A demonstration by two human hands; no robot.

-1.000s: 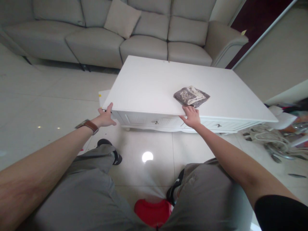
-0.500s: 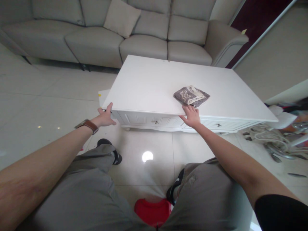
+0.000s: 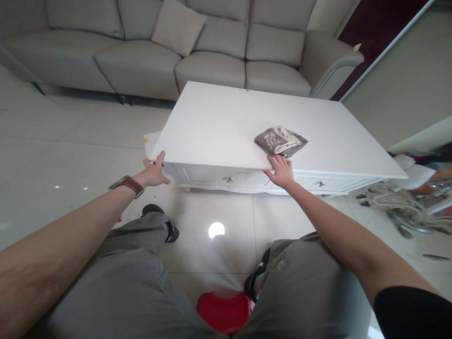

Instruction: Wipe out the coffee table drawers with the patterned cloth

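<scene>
A white coffee table [image 3: 219, 122] with drawers stands on the tiled floor in front of me. My left hand [image 3: 154, 172] grips its near left corner, thumb on top and fingers under the edge. My right hand [image 3: 281, 171] holds the front edge further right, fingers curled over the top. Just beyond my right hand lies a folded grey and cream patterned cloth [image 3: 280, 141] on the tabletop. A brown watch strap [image 3: 127, 184] is on my left wrist.
A grey sofa [image 3: 158, 52] with a cushion [image 3: 178, 26] stands behind the table. Cables and clutter [image 3: 402, 207] lie on the floor at the right. A red stool [image 3: 224, 310] shows between my knees. Bare tiled floor [image 3: 70, 141] spreads to the left.
</scene>
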